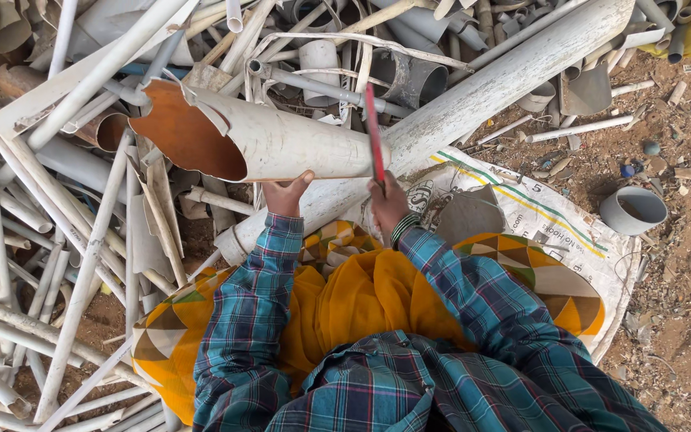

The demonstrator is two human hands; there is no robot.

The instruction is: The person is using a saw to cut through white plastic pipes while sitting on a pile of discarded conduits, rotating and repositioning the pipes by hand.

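Broken white pipe (281,140), wide, with a jagged rust-brown mouth at upper left of centre, lying nearly level across the middle of the frame, propped on the long white pipe (473,100) that runs diagonally to the upper right. Left hand (285,194) under its near end, fingers (301,182) curled up against the wall, steadying rather than fully wrapping. Right hand (385,204) clenched round the lower end of a thin red rod (373,136), standing upright just beside the pipe's right end, touching or nearly touching it; cannot tell which.

To do this well, probably: keep the left palm pressed firmly from below so the pipe cannot roll on its prop; keep those fingers back from the right end, where the rod comes in; hold the rod upright, near its end, for control; mind the cracked edges at the brown mouth. Heap of thin white tubes (57,264) at left crowding the left elbow, woven sack (553,224) under the yellow skirt (361,300) at lower centre, grey pipe ring (633,210) well apart at right.
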